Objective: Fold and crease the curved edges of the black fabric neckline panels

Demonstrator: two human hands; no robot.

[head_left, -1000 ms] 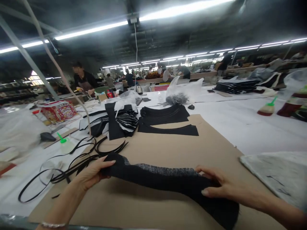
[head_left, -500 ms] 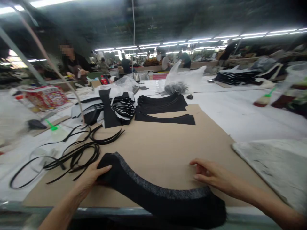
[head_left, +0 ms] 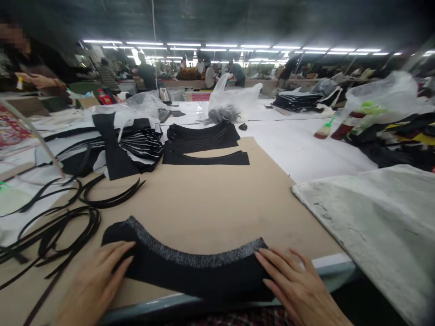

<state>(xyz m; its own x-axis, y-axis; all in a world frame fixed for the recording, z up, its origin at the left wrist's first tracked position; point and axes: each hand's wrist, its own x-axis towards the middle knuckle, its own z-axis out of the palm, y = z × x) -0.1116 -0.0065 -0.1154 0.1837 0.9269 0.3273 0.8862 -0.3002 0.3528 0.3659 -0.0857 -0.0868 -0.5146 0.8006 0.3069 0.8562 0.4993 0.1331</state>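
Between left grip [head_left: 97,276] and right grip [head_left: 301,280], curved black piece [head_left: 200,280] lies at worktop [head_left: 302,151] near edge; both grips loosely spread, fingers touching its ends, nothing clasped, presumably steadying it flat.

The left hand [head_left: 97,278] lies at about eight o'clock, back upward, its fingers [head_left: 117,251] nearly straight and aimed toward two, while the right hand [head_left: 301,283], between four and five o'clock, also shows its back, fingers extended toward ten, neither hand clenched.
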